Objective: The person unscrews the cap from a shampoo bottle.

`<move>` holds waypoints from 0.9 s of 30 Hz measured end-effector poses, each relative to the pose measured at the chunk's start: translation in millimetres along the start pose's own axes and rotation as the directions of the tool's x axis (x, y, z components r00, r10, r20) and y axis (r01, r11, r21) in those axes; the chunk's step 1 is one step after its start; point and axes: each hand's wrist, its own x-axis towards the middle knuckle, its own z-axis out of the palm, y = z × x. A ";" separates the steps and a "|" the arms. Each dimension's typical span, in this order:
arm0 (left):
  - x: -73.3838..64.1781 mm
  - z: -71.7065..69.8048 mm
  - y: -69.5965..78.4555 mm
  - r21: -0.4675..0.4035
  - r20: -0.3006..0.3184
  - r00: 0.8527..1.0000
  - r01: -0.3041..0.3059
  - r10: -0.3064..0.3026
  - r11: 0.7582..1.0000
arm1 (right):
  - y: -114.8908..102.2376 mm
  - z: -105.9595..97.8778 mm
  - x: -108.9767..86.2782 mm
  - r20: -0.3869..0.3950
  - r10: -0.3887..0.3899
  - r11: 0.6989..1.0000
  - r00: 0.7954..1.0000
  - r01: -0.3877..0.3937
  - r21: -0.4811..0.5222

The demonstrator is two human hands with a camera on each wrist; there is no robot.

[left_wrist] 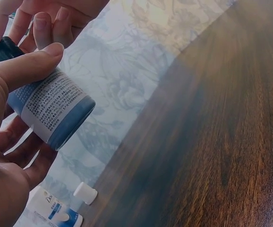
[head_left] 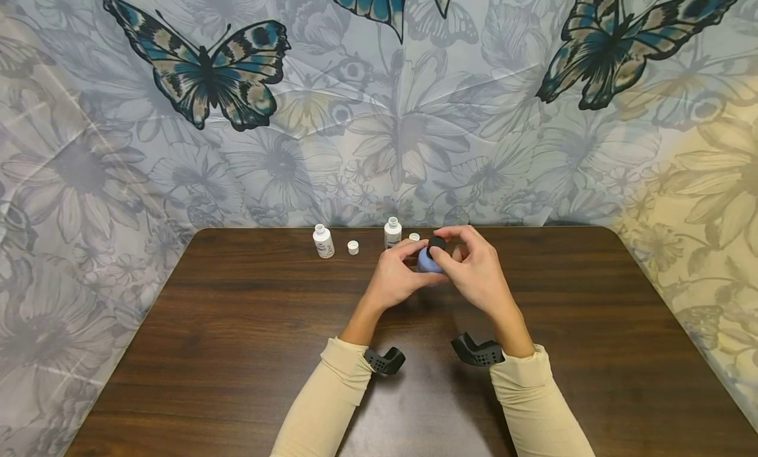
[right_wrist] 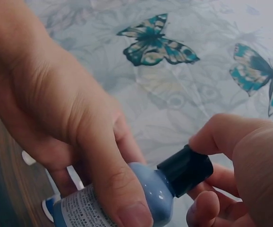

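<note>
A blue bottle (head_left: 428, 264) with a printed label and a black cap (head_left: 436, 244) is held above the table toward its back edge. My left hand (head_left: 398, 273) grips the bottle's body, thumb across the label and fingers around the far side, as the left wrist view shows. With thumb and fingers, my right hand (head_left: 474, 266) pinches the black cap (right_wrist: 185, 169), which sits on the bottle's neck. The bottle (right_wrist: 157, 196) lies tilted in the right wrist view, its lower part hidden behind the left thumb.
Toward the back of the brown table (head_left: 249, 352) stand two uncapped white bottles, one on the left (head_left: 323, 241) and another (head_left: 393, 232) just behind my left hand. Beside each lies a white cap, the left one (head_left: 353, 247) and the right one (head_left: 414, 237). Patterned cloth (head_left: 408, 135) hangs behind.
</note>
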 end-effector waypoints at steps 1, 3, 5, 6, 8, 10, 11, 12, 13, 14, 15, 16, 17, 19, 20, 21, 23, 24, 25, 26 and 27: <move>0.0 -0.2 -0.2 -0.001 0.001 1.000 -0.005 0.005 1.000 | 0.1 0.1 0.3 0.001 0.002 1.000 1.000 -0.002 -0.002; 0.0 -0.5 -0.3 -0.001 0.004 1.000 -0.012 0.012 1.000 | 0.1 0.2 1.0 0.000 0.012 1.000 1.000 -0.012 -0.004; -0.1 -0.8 -0.3 -0.001 0.004 1.000 -0.016 0.016 1.000 | 0.1 0.4 1.7 -0.001 0.026 1.000 1.000 -0.026 -0.004; -0.2 -0.9 -0.3 -0.002 0.003 1.000 -0.017 0.017 1.000 | 0.1 0.6 2.0 -0.002 0.035 0.999 0.999 -0.035 -0.005; -0.4 -0.9 -0.1 0.001 0.004 1.000 -0.013 0.013 1.000 | 0.4 0.6 2.4 -0.004 0.055 0.998 0.998 -0.055 -0.013; -0.5 -0.6 -0.1 0.001 0.007 1.000 -0.006 0.006 1.000 | 0.7 0.6 2.2 -0.003 0.072 0.997 0.997 -0.072 -0.027; -0.5 -0.3 -0.2 0.000 0.008 1.000 -0.003 0.003 1.000 | 1.1 0.5 2.1 -0.003 0.078 0.996 0.997 -0.078 -0.037; -0.5 0.0 -0.3 0.000 0.009 1.000 -0.001 0.001 1.000 | 1.5 0.4 1.9 -0.002 0.083 0.996 0.997 -0.083 -0.045; -0.5 0.3 -0.4 -0.001 0.012 1.000 0.002 -0.002 1.000 | 1.7 0.3 1.6 -0.002 0.084 0.995 0.996 -0.084 -0.053; -0.4 0.6 -0.7 -0.006 0.013 1.000 0.004 -0.004 1.000 | 1.7 0.2 1.3 0.001 0.083 0.995 0.997 -0.083 -0.059; -0.4 0.9 -1.0 -0.009 0.014 1.000 0.005 -0.005 1.000 | 1.6 0.0 0.9 0.003 0.079 0.995 0.997 -0.079 -0.061; -0.3 1.1 -1.3 -0.009 0.015 1.000 0.005 -0.005 1.000 | 1.7 0.0 0.7 0.007 0.073 0.996 0.997 -0.072 -0.061; -0.3 1.3 -1.4 -0.013 0.015 1.000 0.004 -0.004 1.000 | 1.9 0.0 0.6 0.012 0.066 0.996 0.998 -0.065 -0.059; -0.3 1.6 -1.7 -0.015 0.014 1.000 0.003 -0.003 1.000 | 1.6 -0.1 0.2 0.021 0.050 0.997 0.999 -0.049 -0.054; -0.3 1.6 -1.8 -0.015 0.013 1.000 0.002 -0.002 1.000 | 1.6 -0.1 0.2 0.024 0.043 0.998 0.999 -0.041 -0.052; -0.5 1.7 -1.7 -0.012 0.011 1.000 0.001 -0.001 1.000 | 1.8 -0.1 0.3 0.025 0.038 0.998 0.999 -0.036 -0.051; -0.7 1.5 -1.4 -0.007 0.008 1.000 0.004 -0.004 1.000 | 2.1 0.1 0.6 0.024 0.036 0.998 0.999 -0.034 -0.054; -0.7 1.4 -1.4 -0.006 0.006 1.000 0.004 -0.004 1.000 | 1.9 0.1 0.7 0.023 0.036 0.998 0.999 -0.035 -0.057; -0.8 1.3 -1.2 -0.003 0.005 1.000 0.004 -0.004 1.000 | 2.0 0.2 0.9 0.020 0.039 0.997 0.999 -0.038 -0.060; -0.8 1.1 -1.1 -0.002 0.003 1.000 0.005 -0.005 1.000 | 2.0 0.3 1.0 0.018 0.045 0.997 0.999 -0.043 -0.062; -0.9 0.9 -1.0 -0.001 0.002 1.000 0.006 -0.006 1.000 | 1.9 0.4 1.1 0.017 0.052 0.997 0.999 -0.051 -0.063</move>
